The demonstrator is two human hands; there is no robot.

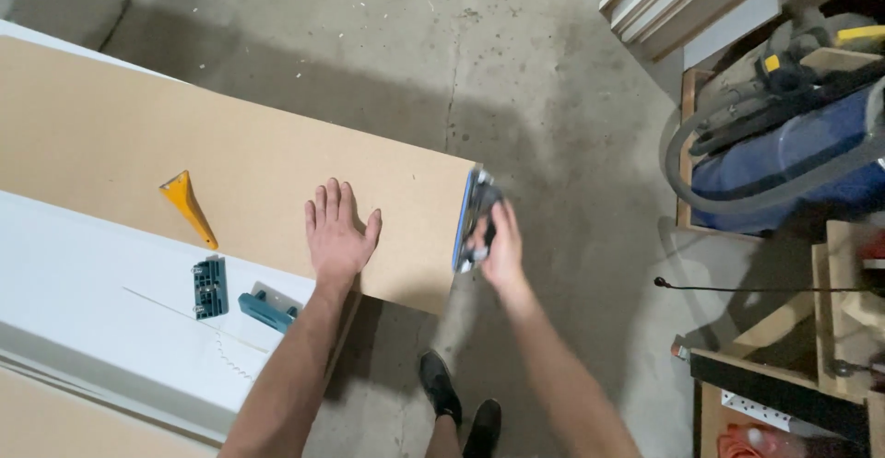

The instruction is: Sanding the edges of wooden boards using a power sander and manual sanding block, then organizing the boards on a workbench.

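A large brown fibreboard panel [184, 154] lies flat in front of me. My left hand [337, 234] rests palm down on it near its right end, fingers spread. My right hand [496, 246] grips a blue and grey hand tool [472, 209] held against the panel's right edge; the hand is blurred. A yellow triangular tool [187, 205] lies on the panel to the left of my left hand.
A white board [92, 329] lies along the panel's near side, carrying a teal block-shaped tool [210, 287] and a teal handled tool [269, 309]. A blue vacuum with a grey hose [784, 154] and wooden shelving [830, 329] stand on the right. Concrete floor [479, 52] lies beyond.
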